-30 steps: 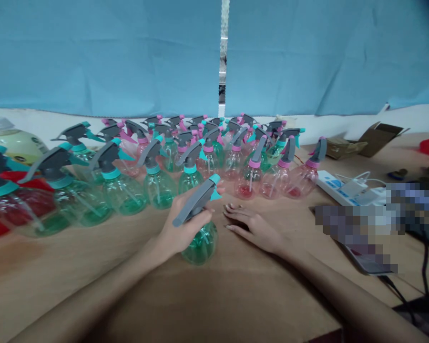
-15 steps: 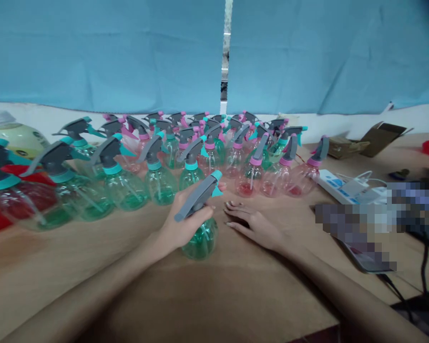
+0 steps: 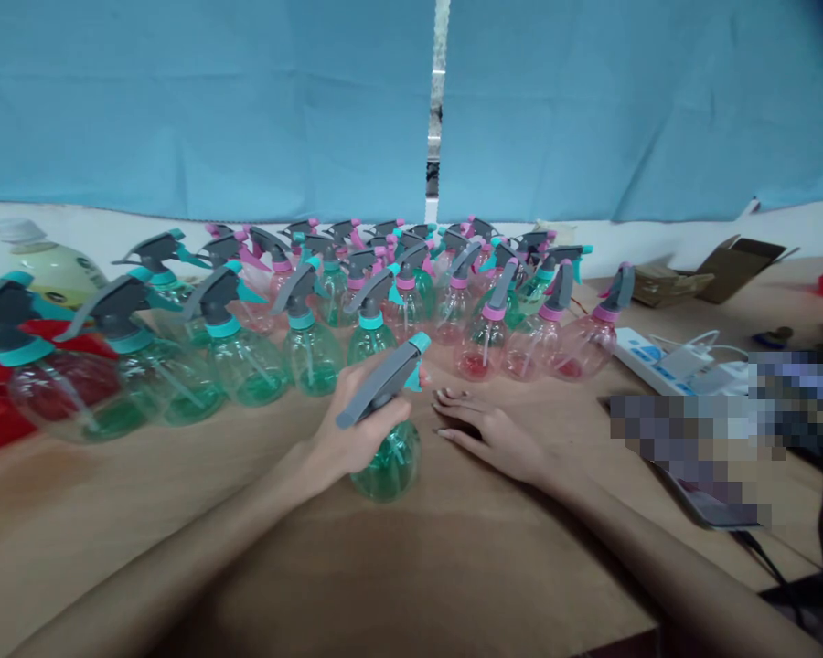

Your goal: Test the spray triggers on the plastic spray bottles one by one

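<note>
My left hand (image 3: 363,425) is wrapped round the neck of a green spray bottle (image 3: 388,466) with a grey and teal trigger head, upright at the middle of the wooden table (image 3: 411,567). To the right of it, my right hand (image 3: 494,439) lies on the tabletop with fingers spread and nothing in them. Behind both hands stand several clear green bottles (image 3: 251,366) with teal collars, and several pink ones (image 3: 480,352) with pink collars, in rows.
At the right are a white power strip (image 3: 648,361) with cables, a phone-like device (image 3: 713,507) and an open cardboard box (image 3: 741,270). Red plastic (image 3: 0,416) and a large capped bottle (image 3: 48,265) are at the left. A blue cloth (image 3: 212,110) hangs behind.
The whole view has shifted slightly. Both hands keep the same pose, my left hand still round the green bottle.
</note>
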Available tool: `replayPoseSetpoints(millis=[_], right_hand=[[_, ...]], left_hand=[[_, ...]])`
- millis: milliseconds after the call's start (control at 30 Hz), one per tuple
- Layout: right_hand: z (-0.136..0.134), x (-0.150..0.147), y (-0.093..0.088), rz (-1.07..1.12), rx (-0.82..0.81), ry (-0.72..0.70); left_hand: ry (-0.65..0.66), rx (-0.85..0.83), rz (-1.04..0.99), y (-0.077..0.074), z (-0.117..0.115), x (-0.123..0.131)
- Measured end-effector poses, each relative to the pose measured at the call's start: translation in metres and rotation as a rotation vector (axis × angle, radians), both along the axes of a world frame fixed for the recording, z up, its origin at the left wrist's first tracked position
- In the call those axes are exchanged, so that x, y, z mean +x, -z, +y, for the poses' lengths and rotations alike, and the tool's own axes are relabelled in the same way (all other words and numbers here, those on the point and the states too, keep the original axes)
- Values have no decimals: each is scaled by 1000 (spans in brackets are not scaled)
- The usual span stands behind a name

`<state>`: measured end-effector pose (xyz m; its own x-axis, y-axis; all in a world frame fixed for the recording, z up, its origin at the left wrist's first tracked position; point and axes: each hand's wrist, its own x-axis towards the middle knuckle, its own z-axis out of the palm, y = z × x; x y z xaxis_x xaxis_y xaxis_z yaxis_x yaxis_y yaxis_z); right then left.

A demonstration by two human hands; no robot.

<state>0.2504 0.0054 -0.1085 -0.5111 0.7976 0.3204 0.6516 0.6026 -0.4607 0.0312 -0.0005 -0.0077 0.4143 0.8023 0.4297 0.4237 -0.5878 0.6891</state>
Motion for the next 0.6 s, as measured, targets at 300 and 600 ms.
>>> replayPoseSetpoints(millis=[300, 600], right_hand=[[-1, 0, -3, -23, -8, 5], [0, 1, -1, 14, -9, -7]], left_hand=[[8, 2, -84, 1, 0, 0], [-29, -41, -105, 7, 2, 2]])
